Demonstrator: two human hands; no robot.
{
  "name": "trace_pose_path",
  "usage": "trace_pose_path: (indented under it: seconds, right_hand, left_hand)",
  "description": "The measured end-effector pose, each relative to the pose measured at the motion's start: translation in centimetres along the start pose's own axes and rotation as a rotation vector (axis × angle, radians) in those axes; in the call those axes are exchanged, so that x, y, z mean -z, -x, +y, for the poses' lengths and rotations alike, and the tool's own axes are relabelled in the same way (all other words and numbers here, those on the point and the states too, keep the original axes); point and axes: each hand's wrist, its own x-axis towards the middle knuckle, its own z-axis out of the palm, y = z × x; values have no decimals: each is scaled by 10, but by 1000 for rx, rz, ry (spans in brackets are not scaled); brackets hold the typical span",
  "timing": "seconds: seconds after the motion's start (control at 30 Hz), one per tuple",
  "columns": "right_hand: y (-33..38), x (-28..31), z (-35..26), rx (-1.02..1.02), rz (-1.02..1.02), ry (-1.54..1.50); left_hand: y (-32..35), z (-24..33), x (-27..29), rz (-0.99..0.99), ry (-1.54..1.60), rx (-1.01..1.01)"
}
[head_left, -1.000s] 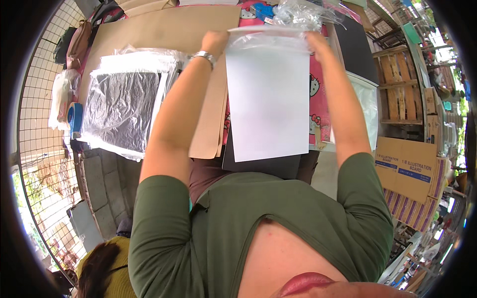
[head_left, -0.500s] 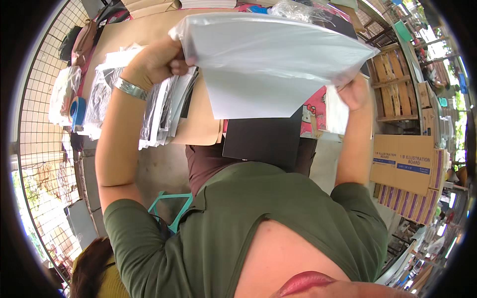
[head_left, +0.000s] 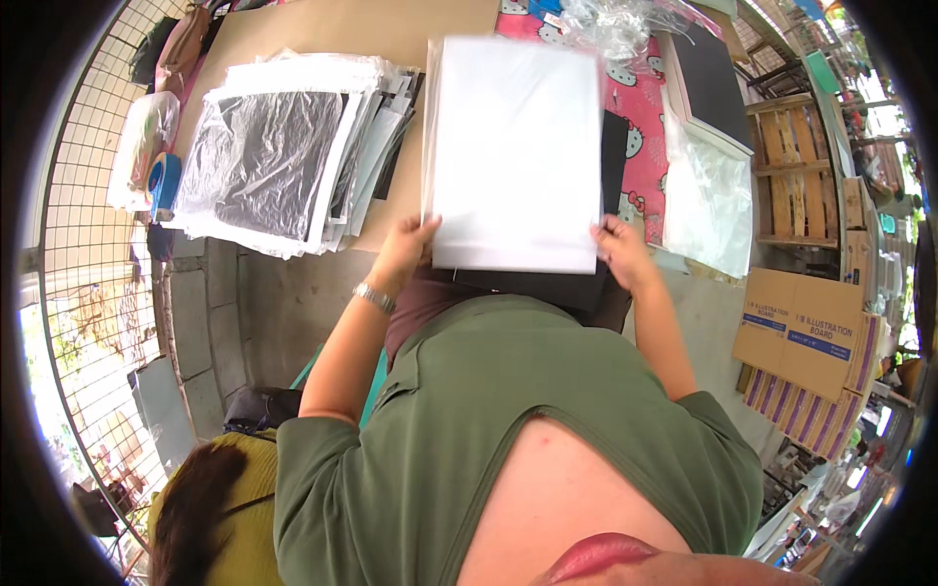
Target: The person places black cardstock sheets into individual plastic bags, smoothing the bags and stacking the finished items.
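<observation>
A white board in a clear plastic sleeve [head_left: 518, 146] is held in front of my body, over a black board [head_left: 615, 161] that shows past its right and lower edges. My left hand [head_left: 408, 246] grips the sleeve near its lower left corner, fingers closed on the edge. At the lower right corner, my right hand [head_left: 621, 252] pinches the opposite edge. To the left lies a pile of plastic-sleeved boards [head_left: 274, 156], black and white ones among them.
Clear plastic sleeves [head_left: 708, 195] and another black board [head_left: 708, 88] lie to the right on the pink patterned tablecloth [head_left: 640, 117]. Crumpled plastic [head_left: 611, 29] sits at the back. A blue tape roll [head_left: 162, 184] is at the left edge. Cardboard boxes [head_left: 801, 327] stand lower right.
Both hands have come down and closer to my body from the sleeve's raised upper corners. The sleeved board now faces up flatter, and the pile and right-hand sleeves are uncovered to view.
</observation>
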Motion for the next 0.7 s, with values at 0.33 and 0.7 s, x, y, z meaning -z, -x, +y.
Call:
trace_pose_path:
  seconds: [0.33, 0.7]
  right_hand:
    - [82, -41, 17, -245, -184, 230]
    - [-111, -216, -97, 215, -419, 262]
  left_hand:
    - [96, -27, 9, -4, -211, 126]
    - [97, 18, 74, 596, 228, -414]
